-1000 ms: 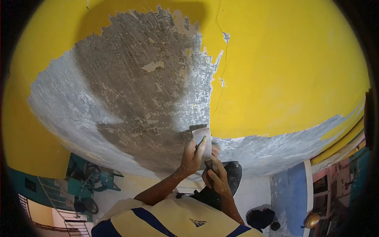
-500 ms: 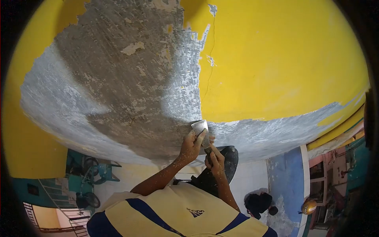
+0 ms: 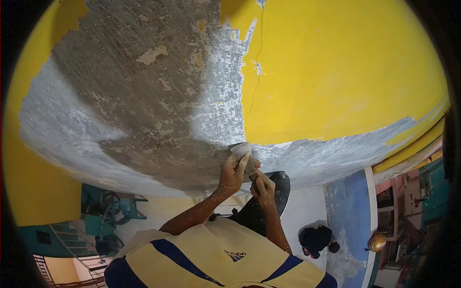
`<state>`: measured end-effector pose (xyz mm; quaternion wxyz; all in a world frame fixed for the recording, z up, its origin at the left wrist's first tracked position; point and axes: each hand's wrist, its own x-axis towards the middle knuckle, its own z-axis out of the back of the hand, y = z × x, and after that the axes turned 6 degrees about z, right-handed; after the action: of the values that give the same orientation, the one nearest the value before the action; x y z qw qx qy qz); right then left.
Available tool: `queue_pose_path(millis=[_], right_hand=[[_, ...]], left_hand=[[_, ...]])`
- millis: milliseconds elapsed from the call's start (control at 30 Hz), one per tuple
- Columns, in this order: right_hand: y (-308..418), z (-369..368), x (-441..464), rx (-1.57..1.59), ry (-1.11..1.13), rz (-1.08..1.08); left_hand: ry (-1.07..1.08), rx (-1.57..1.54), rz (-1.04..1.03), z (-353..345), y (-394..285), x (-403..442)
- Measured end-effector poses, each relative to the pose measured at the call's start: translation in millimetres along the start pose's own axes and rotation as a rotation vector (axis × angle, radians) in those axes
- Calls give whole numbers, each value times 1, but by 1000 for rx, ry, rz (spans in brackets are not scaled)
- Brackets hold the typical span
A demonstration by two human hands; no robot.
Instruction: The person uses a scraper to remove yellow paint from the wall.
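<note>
Both of my hands are closed on one paint scraper [image 3: 241, 150], its wide metal blade pointing up at the wall. My left hand [image 3: 232, 175] grips it near the blade, with the thumb along the metal. Lower down, my right hand [image 3: 263, 191] wraps round the handle, which is mostly hidden by the fingers. The blade's edge meets or nearly meets the wall at the lower corner of the yellow paint [image 3: 336, 72]. Left of that corner lies bare, scratched grey plaster [image 3: 158, 101]. Pale dust speckles my forearms.
A thin crack [image 3: 258, 89] runs down the yellow paint. Behind me on the floor lies a dark bundle [image 3: 315, 241]. A bicycle [image 3: 109, 211] stands at the left, and a yellow-orange helmet [image 3: 377, 243] is at the right.
The view has tilted slightly, so the wall sits a little higher and further left. The scraper blade has shifted slightly left and changed its angle. Both hands keep their hold.
</note>
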<state>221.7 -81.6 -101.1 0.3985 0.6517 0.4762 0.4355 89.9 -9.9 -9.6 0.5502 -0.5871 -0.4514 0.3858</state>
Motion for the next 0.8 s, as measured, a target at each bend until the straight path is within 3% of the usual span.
queue_pose_path(millis=[267, 467, 800], right_hand=[[43, -38, 13, 52, -7, 91], [2, -21, -19, 34, -74, 20], [22, -25, -12, 36, -78, 6]], left_hand=[[-65, -17, -176, 9, -46, 9], [17, 45, 62, 9, -5, -4], [-16, -10, 1, 6, 7, 5]])
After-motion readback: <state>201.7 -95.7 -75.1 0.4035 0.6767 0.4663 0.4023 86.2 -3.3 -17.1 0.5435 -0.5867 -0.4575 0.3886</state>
